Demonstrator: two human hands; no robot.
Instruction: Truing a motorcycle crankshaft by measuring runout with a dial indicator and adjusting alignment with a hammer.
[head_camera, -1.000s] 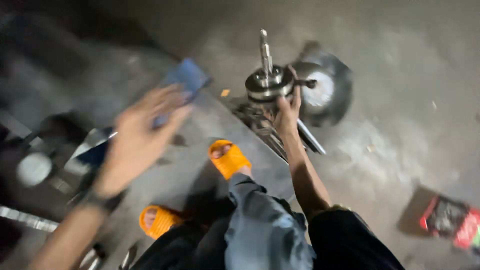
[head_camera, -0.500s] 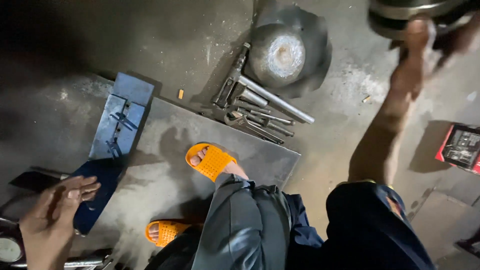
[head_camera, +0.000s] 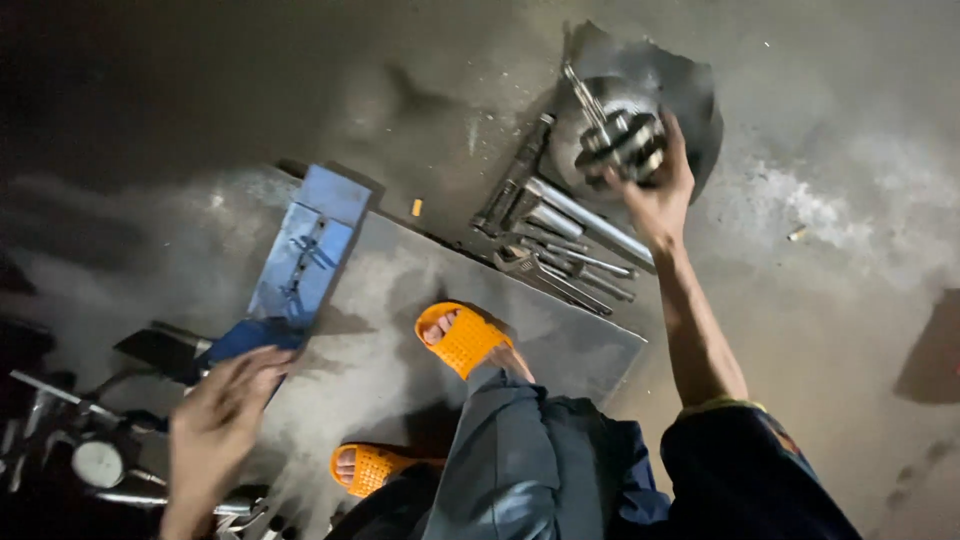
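Right hand (head_camera: 655, 195) is my grip here, closed around a greasy metal shaft assembly (head_camera: 620, 138), a gear cluster with a thin spindle poking up and away from me. I've got it held up in the air over the dark round pan (head_camera: 690, 95) that sits on the concrete floor (head_camera: 850, 200), so it's off the ground and not resting on anything. My left hand (head_camera: 220, 420) is open, fingers spread, holding nothing, hovering near the lower end of the blue metal bracket (head_camera: 310, 250) that lies flat on the grey steel sheet (head_camera: 590, 350) I'm squatting on.

How far along? Going by how things lie, the shaft is out and in hand, but it isn't seated anywhere, so I'd guess the fitting part is all yet to do. The bracket looks untouched.

Around me: a pile of sockets, extension bars and a wrench (head_camera: 560, 240) sits between the sheet's far edge and the pan, right under my right forearm, so that's the clutter I'd have to work over. A small orange bit (head_camera: 416, 207) lies on the floor beside the bracket. My orange sandals (head_camera: 462, 338) are planted on the sheet. Off to the left there's a dial gauge (head_camera: 98, 463) and some dark tools, too dim to make out properly.
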